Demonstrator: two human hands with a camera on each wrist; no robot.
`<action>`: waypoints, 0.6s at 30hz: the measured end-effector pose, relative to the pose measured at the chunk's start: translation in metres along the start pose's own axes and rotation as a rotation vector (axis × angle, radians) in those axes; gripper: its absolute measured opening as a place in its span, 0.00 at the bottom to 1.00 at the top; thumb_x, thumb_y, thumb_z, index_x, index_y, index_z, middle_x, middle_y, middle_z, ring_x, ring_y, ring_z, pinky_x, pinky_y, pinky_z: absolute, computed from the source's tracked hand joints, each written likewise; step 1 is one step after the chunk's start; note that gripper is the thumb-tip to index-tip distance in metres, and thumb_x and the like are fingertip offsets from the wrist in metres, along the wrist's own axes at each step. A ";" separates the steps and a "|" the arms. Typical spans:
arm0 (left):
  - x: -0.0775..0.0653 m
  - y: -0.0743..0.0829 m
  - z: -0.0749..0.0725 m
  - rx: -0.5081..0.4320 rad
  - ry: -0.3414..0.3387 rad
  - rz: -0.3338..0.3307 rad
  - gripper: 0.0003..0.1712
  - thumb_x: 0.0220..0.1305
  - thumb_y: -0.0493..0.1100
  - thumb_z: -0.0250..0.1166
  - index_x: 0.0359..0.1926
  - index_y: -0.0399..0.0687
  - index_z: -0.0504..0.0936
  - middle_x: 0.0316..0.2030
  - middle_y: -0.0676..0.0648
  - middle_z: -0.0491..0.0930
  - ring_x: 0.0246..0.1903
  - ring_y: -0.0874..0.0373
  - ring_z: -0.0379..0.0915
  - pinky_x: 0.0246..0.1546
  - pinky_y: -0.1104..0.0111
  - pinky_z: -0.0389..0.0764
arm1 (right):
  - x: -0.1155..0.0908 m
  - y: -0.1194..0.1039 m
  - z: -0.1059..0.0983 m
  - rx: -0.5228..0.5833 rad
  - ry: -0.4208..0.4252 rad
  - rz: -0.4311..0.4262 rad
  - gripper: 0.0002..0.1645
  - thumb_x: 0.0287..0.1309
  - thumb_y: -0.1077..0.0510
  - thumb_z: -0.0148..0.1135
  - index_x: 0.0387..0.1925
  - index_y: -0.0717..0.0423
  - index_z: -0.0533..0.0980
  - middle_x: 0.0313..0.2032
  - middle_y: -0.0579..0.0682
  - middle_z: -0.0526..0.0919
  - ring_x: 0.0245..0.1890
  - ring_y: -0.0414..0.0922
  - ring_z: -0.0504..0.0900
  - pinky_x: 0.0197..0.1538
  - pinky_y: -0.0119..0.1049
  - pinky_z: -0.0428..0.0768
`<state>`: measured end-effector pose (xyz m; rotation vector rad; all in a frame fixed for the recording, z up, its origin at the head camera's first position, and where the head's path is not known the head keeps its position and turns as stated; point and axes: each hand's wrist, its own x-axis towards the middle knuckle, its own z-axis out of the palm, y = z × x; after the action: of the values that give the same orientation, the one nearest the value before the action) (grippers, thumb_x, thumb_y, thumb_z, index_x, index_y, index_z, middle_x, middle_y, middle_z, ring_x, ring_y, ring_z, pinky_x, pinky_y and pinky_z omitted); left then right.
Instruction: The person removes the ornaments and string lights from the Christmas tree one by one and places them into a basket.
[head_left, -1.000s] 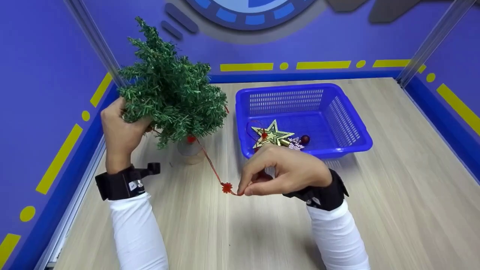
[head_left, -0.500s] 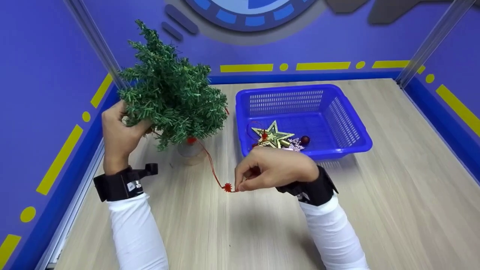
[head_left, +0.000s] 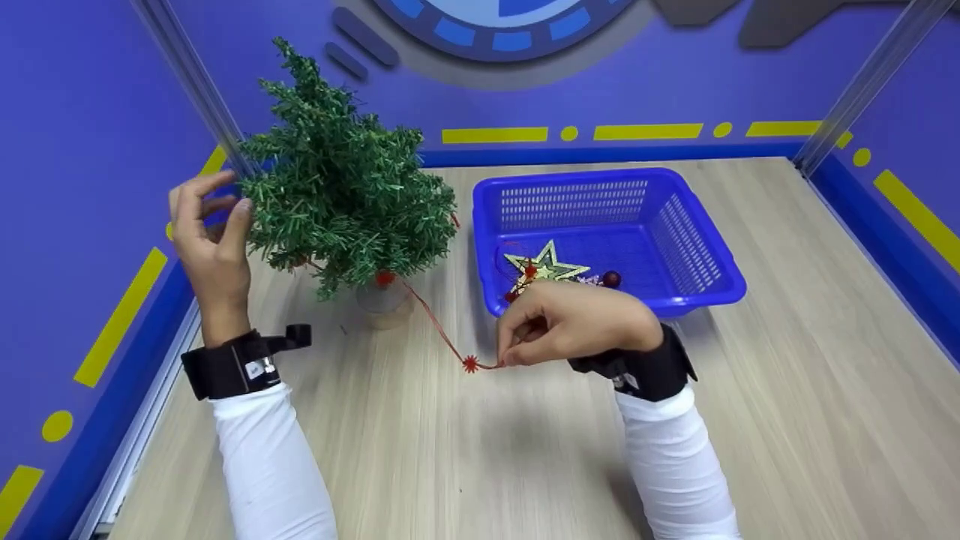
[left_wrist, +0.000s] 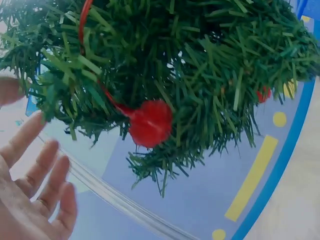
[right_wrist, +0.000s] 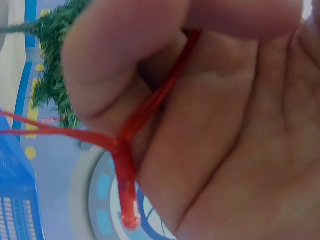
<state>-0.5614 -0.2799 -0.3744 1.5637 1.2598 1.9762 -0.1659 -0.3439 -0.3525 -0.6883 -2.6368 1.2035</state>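
A small green artificial Christmas tree (head_left: 345, 187) stands at the left on a pale round base (head_left: 384, 307). My left hand (head_left: 206, 255) is just left of its lower branches, fingers spread and loosely bent, holding nothing. My right hand (head_left: 577, 322) pinches a red string garland (head_left: 435, 319) between thumb and fingertips in front of the basket. A spiky red bead (head_left: 470, 364) hangs on the garland near those fingertips. From there the string slants up under the tree. Among the branches in the left wrist view hangs a round red bead (left_wrist: 150, 123). A glossy red tip (right_wrist: 128, 207) shows by the right palm.
A blue plastic basket (head_left: 709, 247) stands right of the tree. Inside lie a gold star (head_left: 551, 262), a dark red ball (head_left: 611, 279) and more red string, partly hidden by my right hand. Blue walls rise behind and at both sides of the wooden table (head_left: 420, 465).
My left hand has let go of the lower left branches and drawn left, fingers opening. My right hand, still pinching the garland, dipped left and then moved back right and slightly up.
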 end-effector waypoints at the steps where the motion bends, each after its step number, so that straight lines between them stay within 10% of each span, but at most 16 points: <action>1: 0.000 0.000 -0.001 0.020 -0.039 -0.010 0.21 0.68 0.46 0.63 0.60 0.48 0.81 0.59 0.53 0.75 0.56 0.53 0.73 0.56 0.65 0.71 | -0.001 0.001 -0.001 0.005 0.000 0.012 0.09 0.65 0.60 0.63 0.34 0.43 0.86 0.24 0.37 0.76 0.24 0.33 0.69 0.29 0.25 0.67; 8: 0.002 -0.003 0.000 -0.071 -0.237 -0.030 0.34 0.65 0.60 0.68 0.66 0.50 0.78 0.64 0.47 0.77 0.63 0.52 0.71 0.60 0.63 0.69 | -0.008 0.006 -0.008 0.041 0.025 0.074 0.11 0.62 0.63 0.63 0.31 0.43 0.85 0.23 0.38 0.75 0.23 0.33 0.68 0.28 0.26 0.66; 18: 0.000 -0.002 0.006 0.184 -0.114 -0.145 0.14 0.67 0.37 0.66 0.52 0.48 0.86 0.36 0.61 0.81 0.38 0.63 0.78 0.45 0.71 0.75 | -0.010 0.012 -0.012 0.033 0.185 0.073 0.11 0.64 0.60 0.64 0.35 0.39 0.87 0.23 0.41 0.72 0.23 0.36 0.67 0.27 0.28 0.64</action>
<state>-0.5569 -0.2764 -0.3765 1.5928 1.4980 1.7001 -0.1494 -0.3339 -0.3528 -0.8531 -2.4546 1.1394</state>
